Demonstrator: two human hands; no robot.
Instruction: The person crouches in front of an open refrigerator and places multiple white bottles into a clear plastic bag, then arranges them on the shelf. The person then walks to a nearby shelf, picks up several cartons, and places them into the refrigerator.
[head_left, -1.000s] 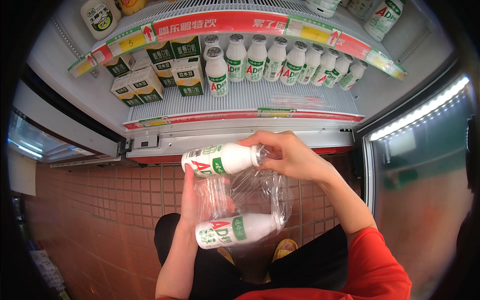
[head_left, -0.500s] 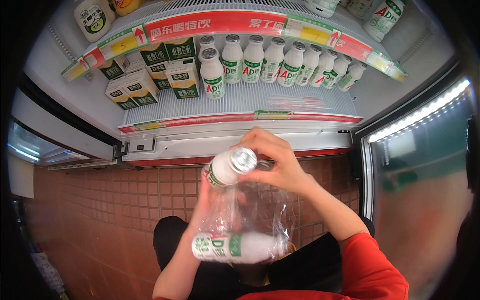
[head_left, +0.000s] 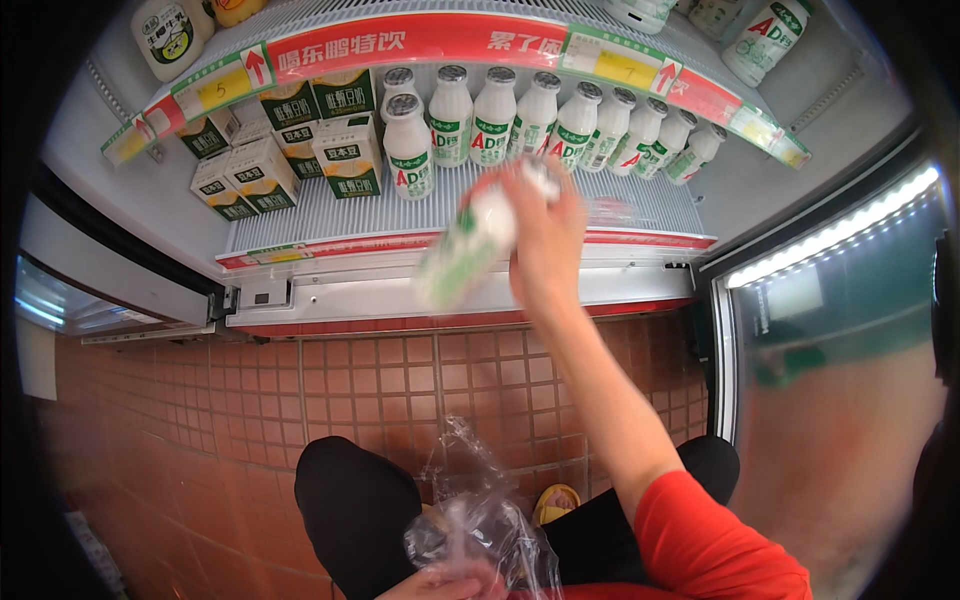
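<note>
My right hand (head_left: 548, 235) is wrapped round the upper part of a white milk-drink bottle (head_left: 465, 250) with a green label and silver cap. The bottle tilts, cap up and to the right, over the front edge of the fridge shelf (head_left: 330, 218); motion smears it. Low in the picture, over my lap, my left hand (head_left: 445, 582) is closed on crumpled clear plastic wrap (head_left: 480, 530). Part of this hand is cut off by the lower edge. Behind the held bottle, several like bottles (head_left: 493, 120) stand upright in a row on the shelf.
Green-and-white drink cartons (head_left: 347, 160) stand at the shelf's left. An upper shelf's red label strip (head_left: 430, 38) overhangs the row. Open glass doors flank the fridge, the right one (head_left: 820, 320) with a light strip. My knees (head_left: 350, 500) are bent above brown floor tiles (head_left: 380, 385).
My right hand has carried one bottle up and forward to the shelf. My left hand has drawn down toward my lap with the wrap. The second bottle, earlier in the wrap, is out of sight.
</note>
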